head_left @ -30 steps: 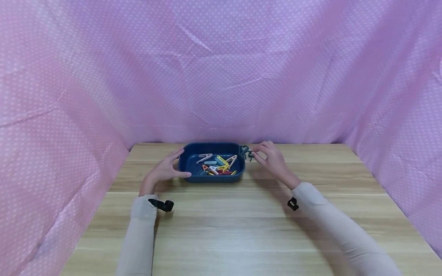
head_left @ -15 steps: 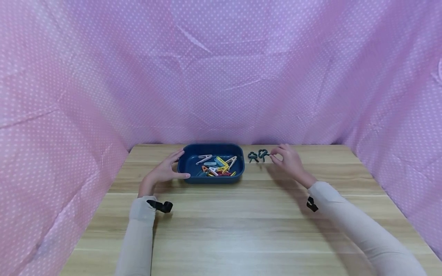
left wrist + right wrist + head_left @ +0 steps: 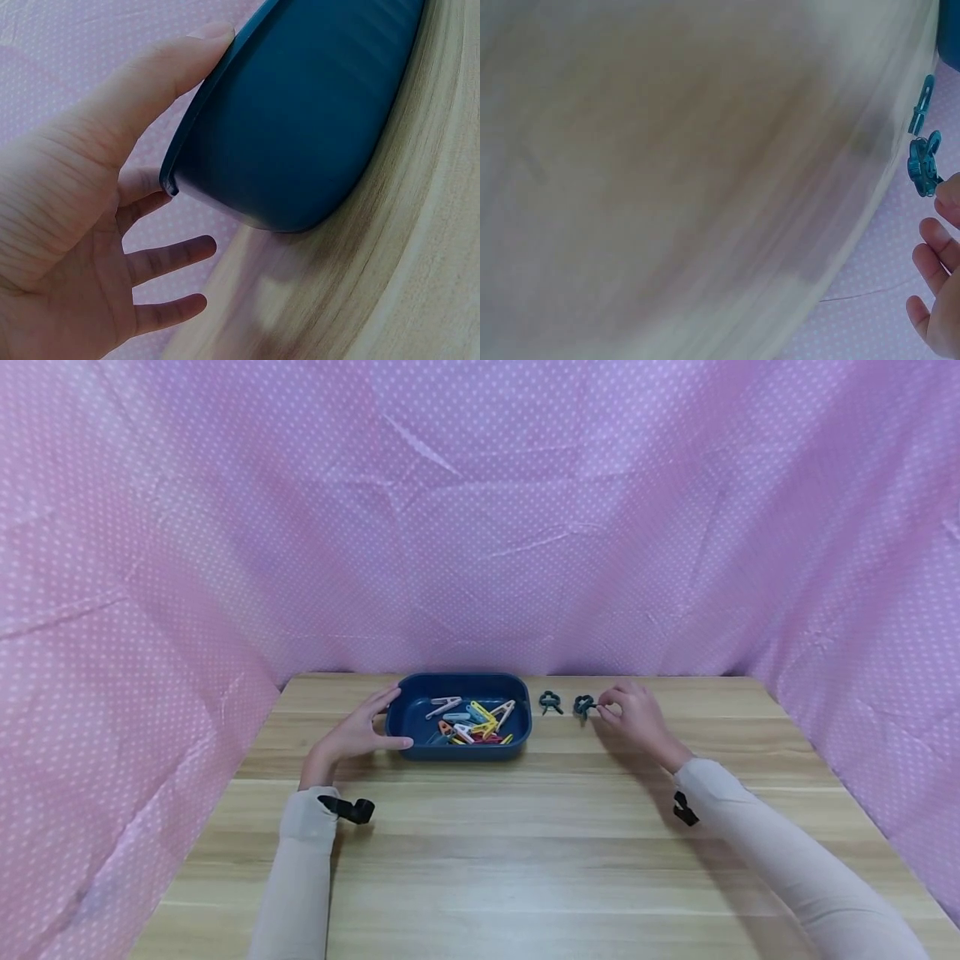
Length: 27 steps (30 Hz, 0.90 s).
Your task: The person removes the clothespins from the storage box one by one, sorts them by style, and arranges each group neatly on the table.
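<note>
A dark blue plastic box (image 3: 457, 752) stands near the table's back edge with several coloured clothes pegs (image 3: 480, 722) inside. My left hand (image 3: 358, 727) spans its left end with fingers spread and fairly straight. In the left wrist view the thumb lies on the rim, while two fingers extend below it, off the box. Right of the box, my right hand (image 3: 633, 714) pinches one handle of a dark green plant clip (image 3: 583, 706) between thumb and fingertip, low over the table. Another dark green plant clip (image 3: 551, 702) lies on the wood between it and the box.
The light wooden table (image 3: 495, 860) ends just behind the box, against a pink dotted cloth (image 3: 480, 527) that also hangs on both sides. Each sleeve cuff has a black strap piece (image 3: 352, 808) at the wrist.
My right hand has moved right from the box's right rim with the plant clips. One clip now lies beside the box; the other, still pinched, has come lower. The left hand stays.
</note>
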Each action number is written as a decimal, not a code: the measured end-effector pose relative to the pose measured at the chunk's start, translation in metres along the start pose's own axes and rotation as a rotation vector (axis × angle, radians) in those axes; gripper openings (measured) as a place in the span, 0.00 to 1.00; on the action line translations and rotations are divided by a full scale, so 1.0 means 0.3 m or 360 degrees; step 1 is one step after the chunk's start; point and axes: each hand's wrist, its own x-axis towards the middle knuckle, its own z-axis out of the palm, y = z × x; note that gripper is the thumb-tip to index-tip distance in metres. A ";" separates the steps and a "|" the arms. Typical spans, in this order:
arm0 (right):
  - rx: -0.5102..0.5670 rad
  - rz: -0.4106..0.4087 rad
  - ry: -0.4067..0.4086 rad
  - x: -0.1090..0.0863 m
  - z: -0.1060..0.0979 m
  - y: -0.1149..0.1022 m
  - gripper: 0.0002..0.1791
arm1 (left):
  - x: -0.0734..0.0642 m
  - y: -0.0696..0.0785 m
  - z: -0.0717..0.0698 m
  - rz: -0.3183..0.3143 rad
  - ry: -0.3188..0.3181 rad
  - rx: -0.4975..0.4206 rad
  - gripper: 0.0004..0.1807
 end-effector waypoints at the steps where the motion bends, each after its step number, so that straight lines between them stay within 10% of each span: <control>1: -0.0014 0.0001 -0.0020 -0.002 -0.002 -0.001 0.04 | 0.001 -0.002 0.000 0.0002 0.0000 -0.0001 0.59; 27: -0.0319 0.0031 -0.0245 0.000 0.035 -0.006 0.07 | 0.012 -0.010 0.001 -0.0048 -0.0015 -0.0075 0.61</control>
